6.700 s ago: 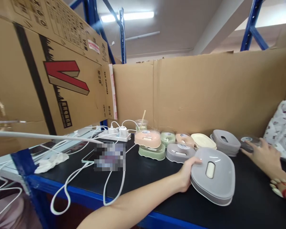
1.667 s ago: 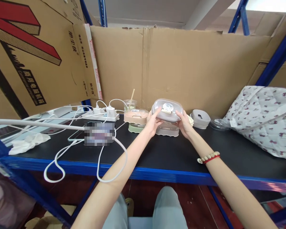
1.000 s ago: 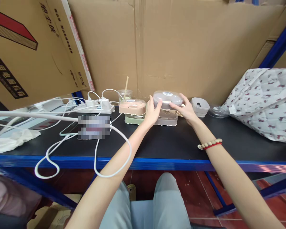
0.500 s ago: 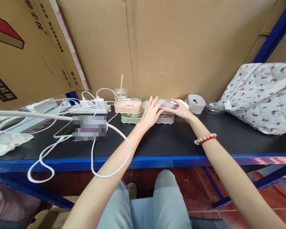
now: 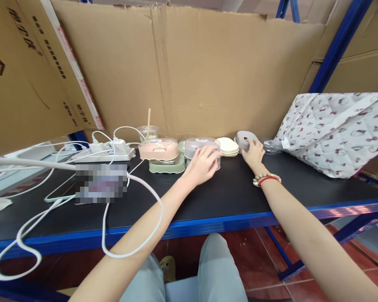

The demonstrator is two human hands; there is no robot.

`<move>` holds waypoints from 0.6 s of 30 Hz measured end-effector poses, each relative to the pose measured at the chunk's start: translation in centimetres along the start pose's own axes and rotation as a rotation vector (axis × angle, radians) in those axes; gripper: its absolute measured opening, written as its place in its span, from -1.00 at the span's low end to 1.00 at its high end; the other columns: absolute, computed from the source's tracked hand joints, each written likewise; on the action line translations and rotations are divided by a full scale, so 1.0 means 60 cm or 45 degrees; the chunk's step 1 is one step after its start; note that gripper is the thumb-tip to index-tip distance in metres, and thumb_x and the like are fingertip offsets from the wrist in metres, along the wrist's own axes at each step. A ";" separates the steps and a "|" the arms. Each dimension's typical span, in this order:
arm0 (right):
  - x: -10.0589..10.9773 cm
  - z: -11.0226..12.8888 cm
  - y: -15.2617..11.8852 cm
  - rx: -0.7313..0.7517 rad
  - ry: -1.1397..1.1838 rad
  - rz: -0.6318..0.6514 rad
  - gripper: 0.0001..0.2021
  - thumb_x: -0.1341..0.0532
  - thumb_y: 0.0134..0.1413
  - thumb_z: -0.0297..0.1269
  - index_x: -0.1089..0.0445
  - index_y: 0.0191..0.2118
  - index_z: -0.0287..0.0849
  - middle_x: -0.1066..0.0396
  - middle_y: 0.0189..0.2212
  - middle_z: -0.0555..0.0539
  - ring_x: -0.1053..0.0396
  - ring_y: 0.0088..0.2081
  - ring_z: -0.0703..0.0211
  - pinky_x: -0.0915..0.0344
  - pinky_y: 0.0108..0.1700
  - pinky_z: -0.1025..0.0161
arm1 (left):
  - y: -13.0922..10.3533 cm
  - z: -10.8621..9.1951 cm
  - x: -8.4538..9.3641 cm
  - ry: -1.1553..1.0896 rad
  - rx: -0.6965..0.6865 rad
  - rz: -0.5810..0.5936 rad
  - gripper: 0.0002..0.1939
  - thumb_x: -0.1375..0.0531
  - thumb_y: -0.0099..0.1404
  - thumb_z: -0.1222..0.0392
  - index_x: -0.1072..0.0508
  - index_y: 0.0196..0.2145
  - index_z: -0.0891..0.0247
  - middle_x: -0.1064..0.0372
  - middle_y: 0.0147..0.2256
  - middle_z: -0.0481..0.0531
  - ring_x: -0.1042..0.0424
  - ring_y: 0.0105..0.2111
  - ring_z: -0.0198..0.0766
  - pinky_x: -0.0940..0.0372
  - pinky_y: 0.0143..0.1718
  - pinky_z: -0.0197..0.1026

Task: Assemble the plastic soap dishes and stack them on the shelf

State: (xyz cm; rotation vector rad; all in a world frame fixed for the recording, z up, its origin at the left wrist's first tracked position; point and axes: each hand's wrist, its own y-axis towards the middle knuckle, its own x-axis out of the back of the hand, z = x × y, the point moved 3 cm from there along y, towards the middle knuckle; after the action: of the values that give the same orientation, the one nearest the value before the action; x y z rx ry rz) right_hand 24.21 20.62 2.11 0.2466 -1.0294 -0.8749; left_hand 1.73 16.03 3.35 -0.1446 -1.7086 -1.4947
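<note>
The left hand (image 5: 201, 165) rests with loose, spread fingers on the front of a grey round plastic box with a clear lid (image 5: 202, 150). The right hand (image 5: 253, 152) touches a grey plastic lid with a hole (image 5: 244, 140), fingers curled on it, just behind its fingertips on the black bench (image 5: 227, 195).

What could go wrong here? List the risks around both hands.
1. The left hand rests on the grey lidded container, which sits tight against the pink and green stack; a push might shift that stack.
2. The right hand touches the grey lid beside the cream lids, which could slide.
3. The white cable loops over the shelf edge near the left forearm and may snag.
</note>
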 end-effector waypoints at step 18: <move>-0.017 -0.034 0.029 0.058 0.194 -0.082 -0.71 -0.21 -0.18 -0.41 -0.48 -0.23 -0.30 -0.36 -0.25 -0.19 -0.25 -0.17 0.15 -0.24 -0.03 0.15 | 0.004 0.038 0.024 -0.677 0.702 -0.466 -0.83 -0.03 0.11 0.47 -0.32 -0.48 0.26 -0.31 -0.37 -0.01 -0.31 -0.39 -0.37 -0.20 -0.43 -0.33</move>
State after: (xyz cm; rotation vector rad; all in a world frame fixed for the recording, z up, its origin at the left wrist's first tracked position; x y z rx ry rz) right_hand 26.57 22.04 1.36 0.3808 -0.9041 -0.8780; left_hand -0.20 17.48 4.59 0.0787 -2.6326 -1.2321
